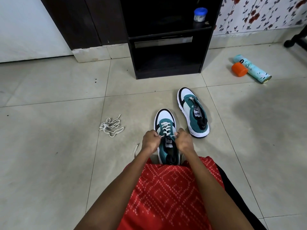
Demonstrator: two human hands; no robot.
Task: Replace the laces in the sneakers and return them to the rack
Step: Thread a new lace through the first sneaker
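Note:
A teal, white and black sneaker (166, 121) stands on the floor tiles just in front of my knees, toe pointing away. A white lace (165, 130) crosses its lower eyelets. My left hand (151, 140) pinches the lace at the shoe's left side, and my right hand (183, 140) pinches it at the right side. One loose lace end (136, 149) trails on the floor by my left wrist. The second sneaker (193, 113) lies to the right with no lace in it. A loose white lace (112, 127) is bunched on the tiles to the left.
The black shoe rack (166, 63) stands straight ahead, its lower shelf open; a blue-lidded jar (200, 14) sits on an upper shelf. A teal spray can (252, 68) and an orange cap (239, 69) lie on the floor at right. Red patterned cloth (167, 188) covers my lap.

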